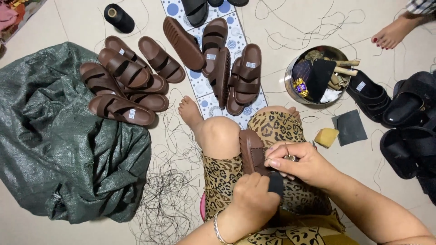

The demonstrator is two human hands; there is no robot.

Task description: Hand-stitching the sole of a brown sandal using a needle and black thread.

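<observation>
Brown sandal (252, 156) on lap betw. both grips: left hand (254, 199) clenched round its lower end, right hand (297, 163) pinching small metal tool (290, 158) at strap.

Bright, even indoor light from overhead, soft short shadows under the brown sandals (131, 77), sharp focus throughout, slight wide-angle stretch at edges

Pale floor (77, 18) w/ brown sandals (125, 86), green sack (59, 136), black thread spool (119, 17), loose thread tangle (165, 199), metal bowl (290, 79), black sandals (408, 118), yellow block (326, 137) & dark square (349, 128).
</observation>
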